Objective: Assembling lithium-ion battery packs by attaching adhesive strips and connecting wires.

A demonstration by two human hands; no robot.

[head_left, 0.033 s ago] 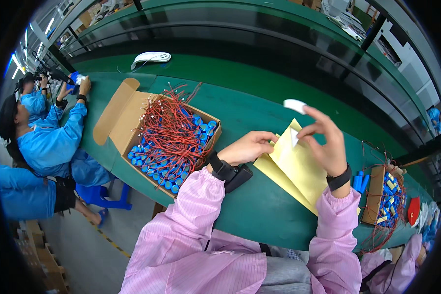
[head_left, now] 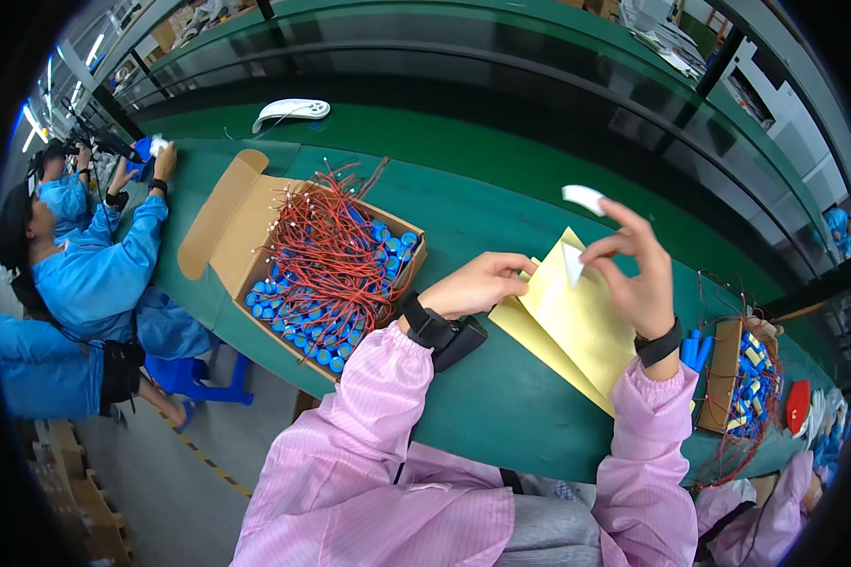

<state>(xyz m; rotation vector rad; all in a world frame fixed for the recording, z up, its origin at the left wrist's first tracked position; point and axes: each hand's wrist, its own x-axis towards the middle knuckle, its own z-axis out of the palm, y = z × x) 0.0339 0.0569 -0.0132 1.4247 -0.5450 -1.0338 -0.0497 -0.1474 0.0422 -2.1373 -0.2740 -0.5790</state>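
Note:
My left hand [head_left: 482, 283] is closed, thumb and index finger pinching the upper left edge of yellow sheets [head_left: 586, 317]. These overlap and stand tilted over the green table. Over their top, my right hand [head_left: 633, 279] pinches a small white pointed piece [head_left: 573, 265] between thumb and a finger. At the tip of its raised index finger sits a curved white strip [head_left: 584, 197]; whether it sticks to the finger I cannot tell. Left of my left hand is an open cardboard box [head_left: 411, 269] of blue cylindrical cells [head_left: 323, 356] with red wires [head_left: 326, 255].
A second box [head_left: 723, 378] of blue cells and wires stands at the right, loose blue cells [head_left: 697, 350] beside it. A white curved device [head_left: 293, 111] lies on the green belt [head_left: 397, 128] beyond the table. People in blue coats [head_left: 113, 255] work at the left.
My right hand has shifted slightly right, and the white pointed piece and curved strip have moved the same way. My left hand stays in place on the sheets.

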